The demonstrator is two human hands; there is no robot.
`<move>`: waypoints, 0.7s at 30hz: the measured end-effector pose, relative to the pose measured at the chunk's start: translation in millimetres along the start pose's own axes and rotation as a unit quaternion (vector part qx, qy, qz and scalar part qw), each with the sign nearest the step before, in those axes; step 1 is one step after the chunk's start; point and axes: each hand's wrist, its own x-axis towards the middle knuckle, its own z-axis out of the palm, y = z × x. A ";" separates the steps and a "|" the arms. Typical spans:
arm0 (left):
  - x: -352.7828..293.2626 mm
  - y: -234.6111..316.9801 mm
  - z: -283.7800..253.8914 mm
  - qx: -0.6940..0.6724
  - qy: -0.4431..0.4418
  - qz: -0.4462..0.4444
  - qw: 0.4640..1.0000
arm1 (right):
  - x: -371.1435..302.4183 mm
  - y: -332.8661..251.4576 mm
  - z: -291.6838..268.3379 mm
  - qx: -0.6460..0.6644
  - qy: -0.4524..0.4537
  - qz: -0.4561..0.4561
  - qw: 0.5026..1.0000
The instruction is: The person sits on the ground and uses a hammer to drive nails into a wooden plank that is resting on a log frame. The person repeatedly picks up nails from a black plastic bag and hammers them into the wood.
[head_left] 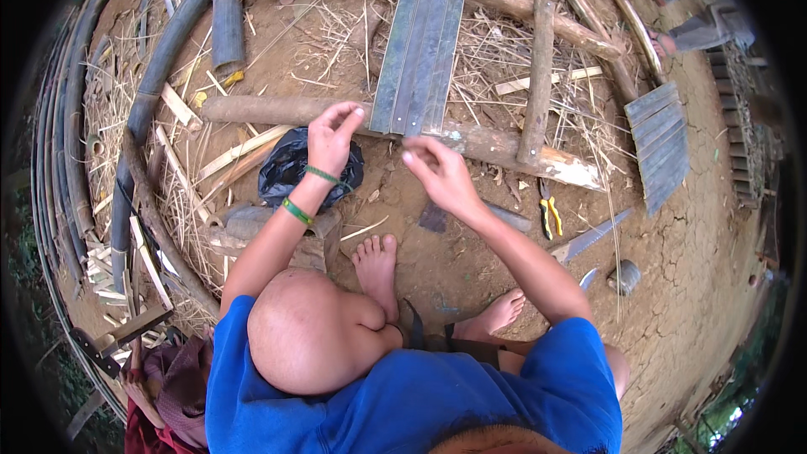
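Note:
Several dark split-bamboo slats lie side by side across two wooden poles of a frame, with small nail heads near their lower ends. My left hand is raised just left of these ends, thumb and fingertips pinched together; whatever they hold is too small to make out. Close below the slat ends, my right hand has its thumb and index finger bent toward each other, and their contents are unclear. The near pole runs behind both hands. A black plastic bag sits behind my left wrist.
Yellow-handled pliers, a handsaw, a curved blade and a can lie at right. Joined slats lean beyond. Bamboo poles and scraps cover the left. Another person is at lower left; another's legs show at upper right.

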 end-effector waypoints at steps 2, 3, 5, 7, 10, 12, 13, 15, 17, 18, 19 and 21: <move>17.0 -16.9 -11.0 0.101 -0.005 0.021 0.995 | -24.0 24.6 -27.6 -0.150 -0.105 -0.049 0.982; 19.7 -20.7 -11.9 0.121 -0.020 0.037 0.992 | -38.1 36.6 -40.5 -0.201 -0.133 -0.049 0.969; 19.2 -15.4 -1.5 0.179 -0.033 0.082 0.980 | -65.3 63.7 -62.9 -0.305 -0.146 -0.071 0.938; 18.5 -14.9 6.1 0.213 -0.038 0.124 0.969 | -89.9 87.0 -79.7 -0.405 -0.118 -0.115 0.899; 17.2 -16.2 7.6 0.230 -0.032 0.161 0.959 | -109.7 101.9 -97.3 -0.495 -0.114 -0.083 0.858; 15.3 -14.7 8.0 0.237 -0.036 0.156 0.958 | -114.8 113.0 -104.4 -0.499 -0.130 -0.044 0.856; 15.7 -16.1 7.4 0.239 -0.037 0.170 0.955 | -116.0 115.9 -105.5 -0.500 -0.137 -0.025 0.855; 17.8 -18.6 5.8 0.245 -0.040 0.199 0.948 | -115.9 122.9 -104.7 -0.496 -0.135 -0.031 0.857; 19.4 -19.5 6.8 0.244 -0.038 0.195 0.949 | -115.1 135.2 -104.7 -0.492 -0.129 -0.028 0.860; 19.9 -19.8 7.4 0.243 -0.037 0.192 0.950 | -115.8 143.4 -104.0 -0.500 -0.126 -0.044 0.856; 20.0 -19.4 8.5 0.244 -0.035 0.198 0.949 | -113.8 147.9 -103.0 -0.509 -0.122 -0.060 0.850; 19.4 -18.5 11.2 0.246 -0.031 0.210 0.946 | -114.8 154.1 -104.9 -0.510 -0.125 -0.064 0.849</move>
